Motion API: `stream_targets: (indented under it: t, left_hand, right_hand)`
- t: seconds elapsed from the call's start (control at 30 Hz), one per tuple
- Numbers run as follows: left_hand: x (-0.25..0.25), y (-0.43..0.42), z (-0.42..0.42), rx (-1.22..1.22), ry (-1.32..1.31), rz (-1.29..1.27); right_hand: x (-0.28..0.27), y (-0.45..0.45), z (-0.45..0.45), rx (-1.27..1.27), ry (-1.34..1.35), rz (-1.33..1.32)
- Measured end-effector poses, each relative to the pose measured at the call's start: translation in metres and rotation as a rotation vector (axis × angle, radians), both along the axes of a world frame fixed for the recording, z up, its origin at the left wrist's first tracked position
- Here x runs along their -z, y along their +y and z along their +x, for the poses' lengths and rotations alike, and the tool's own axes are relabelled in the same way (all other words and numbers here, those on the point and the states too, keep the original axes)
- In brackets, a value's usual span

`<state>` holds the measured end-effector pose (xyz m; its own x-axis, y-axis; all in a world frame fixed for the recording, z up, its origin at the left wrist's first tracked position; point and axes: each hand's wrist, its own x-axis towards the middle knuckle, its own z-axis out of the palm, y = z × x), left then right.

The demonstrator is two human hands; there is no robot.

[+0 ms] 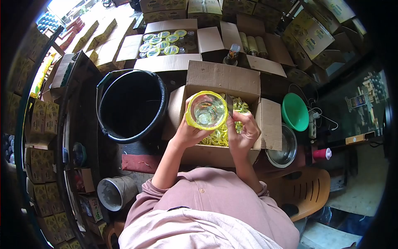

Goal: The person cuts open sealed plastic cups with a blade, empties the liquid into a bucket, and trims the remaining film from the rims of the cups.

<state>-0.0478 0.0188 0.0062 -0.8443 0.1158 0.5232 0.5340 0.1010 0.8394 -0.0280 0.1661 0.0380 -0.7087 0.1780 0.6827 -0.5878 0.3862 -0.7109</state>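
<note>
My left hand is closed around a clear plastic cup with a yellow film edge round its rim. Its round top faces me, and clear contents show through it. Pinched in my right hand is a knife, whose dark blade points away from me along the cup's right edge. Whether the blade touches the film I cannot tell. Both hands are over an open cardboard box, in which yellow plastic strips lie in a tangled heap.
A black bucket stands left of the box. On the right are a green basin and a metal bowl. Behind, a carton holds several sealed cups, near a bottle. An orange chair is at right.
</note>
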Motion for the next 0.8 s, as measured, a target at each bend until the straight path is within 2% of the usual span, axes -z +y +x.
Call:
stream_targets:
  t: [0.33,0.43,0.8]
  left_hand:
    - [-0.016,-0.003,0.004,-0.006,0.022,-0.122]
    - [-0.013,-0.004,0.004,0.0,0.107,-0.261]
    - [-0.016,-0.005,0.003,0.128,-0.053,-0.066]
  right_hand:
    - [-0.013,-0.004,0.001,0.128,0.079,0.134]
    - [-0.015,-0.001,-0.004,0.103,0.074,0.131]
    - [-0.012,0.003,-0.003,0.015,0.02,0.075]
